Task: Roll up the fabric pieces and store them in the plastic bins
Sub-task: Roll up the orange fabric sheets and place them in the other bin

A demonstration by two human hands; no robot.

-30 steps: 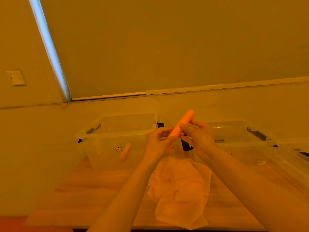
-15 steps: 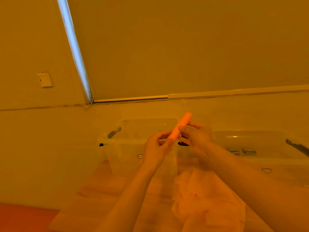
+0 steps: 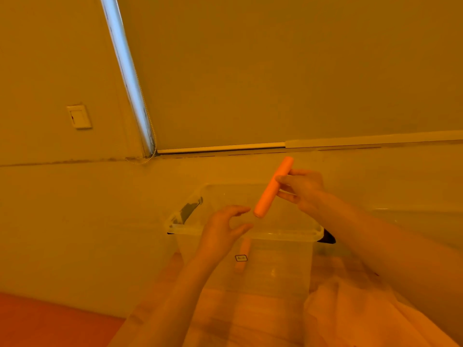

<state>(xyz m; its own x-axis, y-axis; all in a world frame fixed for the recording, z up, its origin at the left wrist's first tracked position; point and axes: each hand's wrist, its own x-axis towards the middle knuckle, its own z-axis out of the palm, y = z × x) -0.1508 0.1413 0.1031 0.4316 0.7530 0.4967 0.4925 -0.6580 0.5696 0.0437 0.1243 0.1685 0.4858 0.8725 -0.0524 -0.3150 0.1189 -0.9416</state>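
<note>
Right hand point(image 3: 302, 189) grips the fabric roll point(image 3: 273, 187) over the clear bin point(image 3: 288, 231); left hand point(image 3: 220, 234) beside it, fingers point(image 3: 238, 210) released, holding nothing.

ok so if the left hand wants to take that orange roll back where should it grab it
By the free lower end of the orange fabric roll, pinched across its width from the left. The right hand grips its upper-middle, and the roll tilts down-left toward the open left hand, above the clear bin, so that end is unobstructed.

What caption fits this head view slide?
Right hand holds a rolled fabric piece above the clear bin; left hand open.
</note>
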